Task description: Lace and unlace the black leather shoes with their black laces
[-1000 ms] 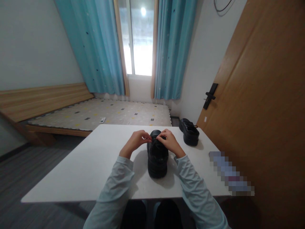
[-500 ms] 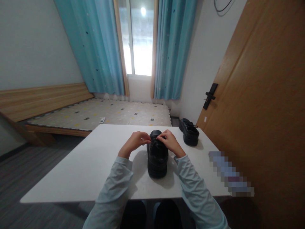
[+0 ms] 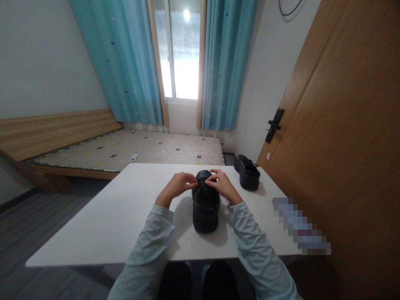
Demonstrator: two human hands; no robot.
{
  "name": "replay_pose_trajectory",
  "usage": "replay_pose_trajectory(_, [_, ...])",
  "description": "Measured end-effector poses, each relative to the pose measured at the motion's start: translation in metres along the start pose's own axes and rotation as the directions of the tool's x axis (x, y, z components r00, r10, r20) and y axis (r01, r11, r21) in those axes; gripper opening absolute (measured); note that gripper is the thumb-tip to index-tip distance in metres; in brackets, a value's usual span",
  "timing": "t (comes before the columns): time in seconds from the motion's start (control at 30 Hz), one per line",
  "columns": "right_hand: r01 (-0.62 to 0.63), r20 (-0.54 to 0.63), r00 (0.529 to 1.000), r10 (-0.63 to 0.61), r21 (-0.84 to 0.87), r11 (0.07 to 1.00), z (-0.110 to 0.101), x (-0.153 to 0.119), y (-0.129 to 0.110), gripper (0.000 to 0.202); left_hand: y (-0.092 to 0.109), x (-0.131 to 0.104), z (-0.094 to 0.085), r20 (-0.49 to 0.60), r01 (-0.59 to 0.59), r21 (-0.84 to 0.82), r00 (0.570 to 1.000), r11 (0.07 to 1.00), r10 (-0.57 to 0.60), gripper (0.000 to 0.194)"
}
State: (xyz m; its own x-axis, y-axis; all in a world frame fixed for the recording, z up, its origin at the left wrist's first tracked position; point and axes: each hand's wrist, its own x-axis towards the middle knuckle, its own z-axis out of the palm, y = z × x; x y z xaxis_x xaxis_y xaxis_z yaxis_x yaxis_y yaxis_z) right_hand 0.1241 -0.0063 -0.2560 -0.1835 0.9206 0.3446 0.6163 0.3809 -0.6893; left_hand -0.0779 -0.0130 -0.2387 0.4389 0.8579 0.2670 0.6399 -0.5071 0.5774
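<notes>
On the desk (image 3: 106,216), left hand (image 3: 177,186) and right hand (image 3: 223,185) pinch apparent laces (image 3: 204,188) of one shoe (image 3: 205,218), seemingly unfinished; the other shoe (image 3: 248,174) stands untouched near the desk's far right corner.

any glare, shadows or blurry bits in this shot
Head view: glare whitens the lower window; soft shadows flank the near black shoe on the white table; the shoe's dark opening shows little detail; a strip at right is pixelated.

Open tabletop (image 3: 96,225) at left, near shoe (image 3: 205,214) between hands (image 3: 178,185), far shoe (image 3: 248,177) blocking back right corner
</notes>
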Motion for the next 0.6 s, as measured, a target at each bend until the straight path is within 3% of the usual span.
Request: replay_pose_trajectory(0.6, [0.020,0.066,0.998,-0.021,0.018,1.000,0.0047,0.0006,-0.0004,0.011,-0.0006,0.0017,0.0073,-0.011,0.017,-0.016,1.000,1.000,-0.017,0.015])
